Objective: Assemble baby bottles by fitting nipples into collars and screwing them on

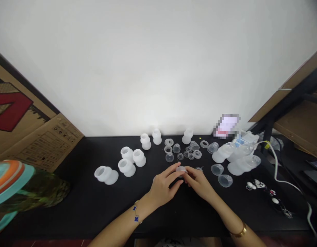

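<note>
Behind the black bench (184, 216) rises a bare white wall (158, 68), with a printed cardboard box (63, 137) at the left edge. Near the middle of the bench, just above its surface, a small translucent piece (182, 169) sits between the person's two hands. Both the left hand (162, 185) and the right hand (199, 183) have their fingers bent in and pinching it from either side; how firmly they grip, I cannot tell. It looks like thin, light plastic or silicone, likely a little flexible and smooth enough to slip, so the rim seems the best place to hold, with fingertips opposed and light pressure to avoid bending it. Just beyond the hands lie clear rings (197, 154) and small clear domed cups (176, 148). White hourglass-shaped containers (126, 167) stand or lie to the left; capped frosted bottles (237, 168) cluster to the right.
</note>
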The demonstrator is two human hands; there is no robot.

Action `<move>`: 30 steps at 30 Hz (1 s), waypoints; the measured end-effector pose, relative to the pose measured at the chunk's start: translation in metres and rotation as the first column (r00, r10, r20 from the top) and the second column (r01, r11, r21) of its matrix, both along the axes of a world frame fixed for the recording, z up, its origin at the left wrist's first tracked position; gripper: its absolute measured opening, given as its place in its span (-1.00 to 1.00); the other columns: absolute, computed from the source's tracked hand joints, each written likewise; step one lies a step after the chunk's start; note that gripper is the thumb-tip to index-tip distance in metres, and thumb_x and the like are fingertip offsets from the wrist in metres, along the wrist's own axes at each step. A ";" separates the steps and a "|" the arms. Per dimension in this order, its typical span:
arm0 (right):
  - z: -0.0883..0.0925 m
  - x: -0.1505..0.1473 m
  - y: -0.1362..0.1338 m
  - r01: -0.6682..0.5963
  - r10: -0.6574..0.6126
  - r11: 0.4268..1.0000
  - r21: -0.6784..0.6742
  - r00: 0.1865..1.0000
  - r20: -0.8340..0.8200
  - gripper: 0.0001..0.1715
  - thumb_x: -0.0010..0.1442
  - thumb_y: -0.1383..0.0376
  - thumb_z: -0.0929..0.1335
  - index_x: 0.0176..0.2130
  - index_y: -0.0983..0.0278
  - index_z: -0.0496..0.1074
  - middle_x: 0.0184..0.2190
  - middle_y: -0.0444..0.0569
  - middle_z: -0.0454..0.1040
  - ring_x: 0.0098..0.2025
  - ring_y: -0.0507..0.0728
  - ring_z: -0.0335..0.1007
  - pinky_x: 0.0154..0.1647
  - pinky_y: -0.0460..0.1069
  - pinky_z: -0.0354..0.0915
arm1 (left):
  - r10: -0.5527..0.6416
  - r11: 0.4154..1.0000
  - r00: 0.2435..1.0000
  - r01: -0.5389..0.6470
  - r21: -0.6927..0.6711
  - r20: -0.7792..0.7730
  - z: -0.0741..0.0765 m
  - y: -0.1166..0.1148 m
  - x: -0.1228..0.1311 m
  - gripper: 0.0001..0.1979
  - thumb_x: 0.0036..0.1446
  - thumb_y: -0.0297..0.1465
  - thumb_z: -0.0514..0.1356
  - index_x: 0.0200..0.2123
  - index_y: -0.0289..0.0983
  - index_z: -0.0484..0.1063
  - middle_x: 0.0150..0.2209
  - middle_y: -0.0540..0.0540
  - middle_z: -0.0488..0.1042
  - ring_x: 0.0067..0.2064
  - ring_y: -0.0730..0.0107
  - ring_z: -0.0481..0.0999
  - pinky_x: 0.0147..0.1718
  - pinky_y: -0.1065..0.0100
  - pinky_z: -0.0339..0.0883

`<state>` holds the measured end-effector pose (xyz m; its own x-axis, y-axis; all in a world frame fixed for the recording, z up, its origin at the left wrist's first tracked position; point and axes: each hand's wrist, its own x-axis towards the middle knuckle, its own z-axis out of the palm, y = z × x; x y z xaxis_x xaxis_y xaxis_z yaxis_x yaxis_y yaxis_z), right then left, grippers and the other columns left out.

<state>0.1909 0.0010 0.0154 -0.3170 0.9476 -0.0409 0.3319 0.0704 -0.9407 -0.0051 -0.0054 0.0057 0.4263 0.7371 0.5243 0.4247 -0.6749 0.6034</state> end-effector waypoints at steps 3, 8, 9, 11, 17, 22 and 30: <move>0.000 0.000 0.000 0.004 -0.004 1.000 0.014 1.000 0.017 -0.54 0.37 -0.04 0.24 -0.31 0.25 0.41 -0.54 -0.17 0.34 -0.52 0.03 0.26 -0.51 -0.09 0.17 | -0.015 1.000 1.000 0.015 -0.024 0.008 -0.001 -0.001 0.001 -0.58 0.33 -0.42 0.13 0.23 -0.05 0.30 0.26 -0.10 0.38 0.19 0.24 0.48 0.02 0.27 0.55; 0.000 0.000 -0.002 0.037 -0.039 0.998 0.041 0.998 0.048 -0.49 0.38 -0.06 0.21 -0.39 0.24 0.36 -0.58 -0.18 0.32 -0.54 0.03 0.26 -0.51 -0.09 0.16 | 0.070 0.990 0.995 -0.060 -0.132 0.077 0.001 0.000 0.003 -0.58 0.32 -0.37 0.15 0.22 -0.10 0.27 0.11 -0.11 0.49 0.03 0.29 0.57 -0.24 0.38 0.60; 0.000 -0.001 -0.002 0.042 -0.044 0.998 0.044 0.998 0.053 -0.49 0.38 -0.07 0.21 -0.39 0.24 0.36 -0.58 -0.18 0.31 -0.54 0.04 0.26 -0.51 -0.09 0.16 | 0.091 0.985 0.993 -0.079 -0.154 0.074 0.002 0.001 0.003 -0.62 0.32 -0.36 0.16 0.19 -0.10 0.30 0.08 -0.10 0.51 -0.01 0.30 0.58 -0.26 0.38 0.60; -0.001 -0.001 -0.003 0.053 -0.057 0.997 0.054 0.996 0.072 -0.48 0.38 -0.07 0.21 -0.40 0.23 0.35 -0.58 -0.19 0.29 -0.53 0.04 0.25 -0.52 -0.09 0.15 | 0.112 0.977 0.991 -0.096 -0.192 0.072 0.004 0.002 0.004 -0.69 0.31 -0.34 0.17 0.11 -0.11 0.37 0.03 -0.09 0.53 -0.05 0.29 0.59 -0.28 0.37 0.59; -0.001 -0.003 -0.004 0.050 -0.070 0.988 0.146 0.988 0.136 -0.69 0.38 0.07 0.27 -0.12 0.22 0.45 -0.44 -0.15 0.45 -0.46 0.06 0.33 -0.46 -0.08 0.19 | 0.137 0.955 0.985 -0.104 -0.277 0.105 0.004 0.003 0.004 -0.80 0.31 -0.36 0.15 -0.01 -0.16 0.43 -0.12 -0.05 0.58 -0.13 0.34 0.59 -0.28 0.39 0.56; 0.003 -0.004 -0.004 0.053 -0.080 0.982 0.179 0.986 0.147 -0.73 0.35 0.11 0.32 -0.08 0.20 0.47 -0.30 -0.09 0.56 -0.43 0.06 0.39 -0.45 -0.08 0.22 | 0.144 0.966 0.988 -0.129 -0.226 0.052 0.006 0.003 0.004 -0.82 0.30 -0.38 0.15 -0.04 -0.18 0.44 -0.21 -0.04 0.57 -0.20 0.36 0.58 -0.29 0.40 0.52; 0.010 -0.004 -0.005 0.029 -0.039 0.991 0.130 0.996 0.076 -0.63 0.35 0.02 0.30 -0.08 0.22 0.49 -0.39 -0.08 0.57 -0.47 0.07 0.43 -0.45 -0.07 0.28 | 0.154 0.978 0.988 -0.150 -0.148 0.019 0.007 0.001 0.004 -0.83 0.30 -0.39 0.14 -0.07 -0.18 0.44 -0.24 -0.05 0.57 -0.23 0.34 0.56 -0.30 0.37 0.48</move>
